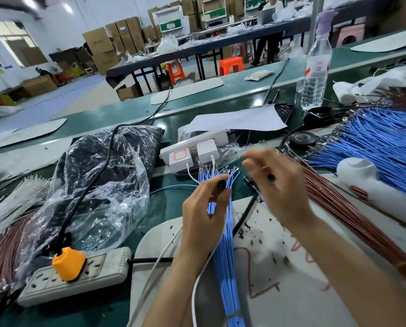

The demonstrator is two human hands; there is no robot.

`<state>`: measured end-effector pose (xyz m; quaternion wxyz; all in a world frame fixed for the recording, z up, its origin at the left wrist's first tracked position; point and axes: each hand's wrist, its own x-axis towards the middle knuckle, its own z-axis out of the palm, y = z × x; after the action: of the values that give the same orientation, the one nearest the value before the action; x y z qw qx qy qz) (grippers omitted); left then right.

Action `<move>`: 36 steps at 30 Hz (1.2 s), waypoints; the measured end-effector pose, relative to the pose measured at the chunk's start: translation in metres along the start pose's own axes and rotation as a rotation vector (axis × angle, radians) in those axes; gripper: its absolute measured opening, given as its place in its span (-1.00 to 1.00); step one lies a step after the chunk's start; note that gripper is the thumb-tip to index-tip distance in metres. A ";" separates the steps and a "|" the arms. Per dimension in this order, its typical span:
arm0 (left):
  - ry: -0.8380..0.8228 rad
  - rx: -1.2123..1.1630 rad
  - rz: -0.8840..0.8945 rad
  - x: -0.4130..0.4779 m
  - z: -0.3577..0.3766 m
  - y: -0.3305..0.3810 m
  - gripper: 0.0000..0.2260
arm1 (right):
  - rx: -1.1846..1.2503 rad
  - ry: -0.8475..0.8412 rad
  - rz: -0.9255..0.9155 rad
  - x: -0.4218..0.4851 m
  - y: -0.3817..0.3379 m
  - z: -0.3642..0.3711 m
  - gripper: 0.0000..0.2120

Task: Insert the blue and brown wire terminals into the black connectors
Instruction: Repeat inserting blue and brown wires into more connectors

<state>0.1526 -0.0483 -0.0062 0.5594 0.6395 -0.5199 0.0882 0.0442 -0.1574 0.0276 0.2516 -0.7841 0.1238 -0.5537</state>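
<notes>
- Your left hand (205, 205) is closed on a black connector (222, 185), pinched between thumb and fingertips just above the bench (164, 208).
- The bundle of blue wires (224, 251) runs up from the bottom edge and passes behind that same hand. Its metal terminals (218, 171) fan out just above your fingers, close to the connector.
- Your right hand (276, 185) is raised just to the right, apart from the left. Its fingers are curled but blurred. A small dark spot shows between them, and I cannot tell whether they hold anything.
- Between your two hands a black cable (244, 214) lies across the white board (291, 274), which is scattered with small dark scraps.
- The brown wires (339, 208) lie in a long sheaf to the right of your right hand, slanting across the board.
- Beyond them a large heap of loose blue wires (376, 142) covers the far right of the bench, with a roll of black tape (302, 139) beside it.
- Ahead of your hands is a white power strip (195, 147) with two chargers plugged in.
- To your left are a clear plastic bag (98, 175) of dark parts and a grey power strip (79, 279) with an orange plug (68, 264).
- A water bottle (315, 67) stands upright at the far right.
</notes>
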 end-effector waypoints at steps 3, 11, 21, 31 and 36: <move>0.031 0.003 0.008 0.001 -0.001 0.000 -0.80 | -0.371 -0.018 0.374 0.012 0.036 -0.030 -0.94; 0.005 -0.033 -0.066 -0.001 0.001 0.001 -0.81 | -0.646 -0.415 0.756 0.005 0.061 -0.040 -0.85; 0.055 0.076 -0.034 0.000 0.001 0.004 -0.83 | -0.582 -0.025 0.533 0.005 0.057 -0.034 -0.91; -0.004 -0.180 -0.152 -0.003 0.007 0.012 -0.83 | -0.119 -0.317 0.096 -0.018 0.003 0.014 -0.92; 0.111 -0.255 -0.320 -0.001 0.012 0.012 -0.86 | -0.060 -0.341 0.132 -0.016 0.006 0.013 -0.91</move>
<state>0.1373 -0.0550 -0.0035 0.6704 0.6322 -0.3870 -0.0329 0.0507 -0.1517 0.0080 0.2814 -0.8639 0.1470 -0.3909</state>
